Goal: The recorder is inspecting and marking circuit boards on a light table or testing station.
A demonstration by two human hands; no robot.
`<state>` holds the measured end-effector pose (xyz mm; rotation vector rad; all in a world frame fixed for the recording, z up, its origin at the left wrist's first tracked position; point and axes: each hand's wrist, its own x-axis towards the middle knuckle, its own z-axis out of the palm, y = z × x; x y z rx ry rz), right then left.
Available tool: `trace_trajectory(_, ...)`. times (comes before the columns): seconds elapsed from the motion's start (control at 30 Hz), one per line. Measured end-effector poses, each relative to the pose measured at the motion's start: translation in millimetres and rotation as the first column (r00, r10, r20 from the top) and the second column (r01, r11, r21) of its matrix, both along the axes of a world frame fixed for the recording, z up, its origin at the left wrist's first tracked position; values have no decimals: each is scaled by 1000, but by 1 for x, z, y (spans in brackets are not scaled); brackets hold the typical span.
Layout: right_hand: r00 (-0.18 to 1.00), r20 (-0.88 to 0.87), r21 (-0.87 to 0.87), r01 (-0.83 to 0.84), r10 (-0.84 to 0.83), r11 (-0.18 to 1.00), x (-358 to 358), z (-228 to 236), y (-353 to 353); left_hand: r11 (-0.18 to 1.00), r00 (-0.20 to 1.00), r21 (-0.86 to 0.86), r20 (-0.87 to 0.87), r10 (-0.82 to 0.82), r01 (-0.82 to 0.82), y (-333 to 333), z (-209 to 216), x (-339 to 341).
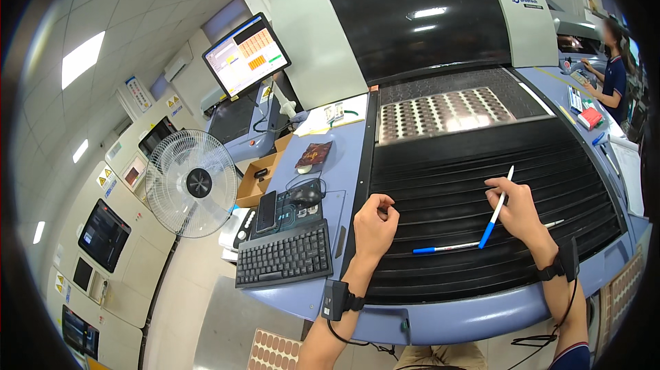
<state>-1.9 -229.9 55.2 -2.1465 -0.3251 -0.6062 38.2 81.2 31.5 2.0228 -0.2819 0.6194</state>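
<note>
My right hand [517, 212] grips a white pen [496, 213] with a blue end, held at a slant over the black slatted bed [440, 280] of a machine. The blue end points down toward the slats. Under it lies another white pen [454, 247] with a blue cap, its cap toward the left. A thin white tip [554, 223] shows right of my right hand; whether it belongs to that lying pen I cannot tell. My left hand [375, 227] is curled closed over the bed's left edge, with nothing seen in it.
A printed panel sheet [447, 114] lies at the bed's far end, below a dark hood [412, 19]. Left are a keyboard [283, 253], mouse [305, 193], monitor [247, 53] and fan [192, 183]. At far right a person [612, 81] stands beside another machine.
</note>
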Motion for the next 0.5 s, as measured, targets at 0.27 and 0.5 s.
trace_trajectory(0.27,997,-7,-42,82,-82,996,11,-11,-20,947,987,279,26,157,-158,3,0,-3)
trace_trajectory(0.5,944,-291,-226,87,-153,970,4,7,-14,760,962,634,-88,259,-146,3,-16,-5)
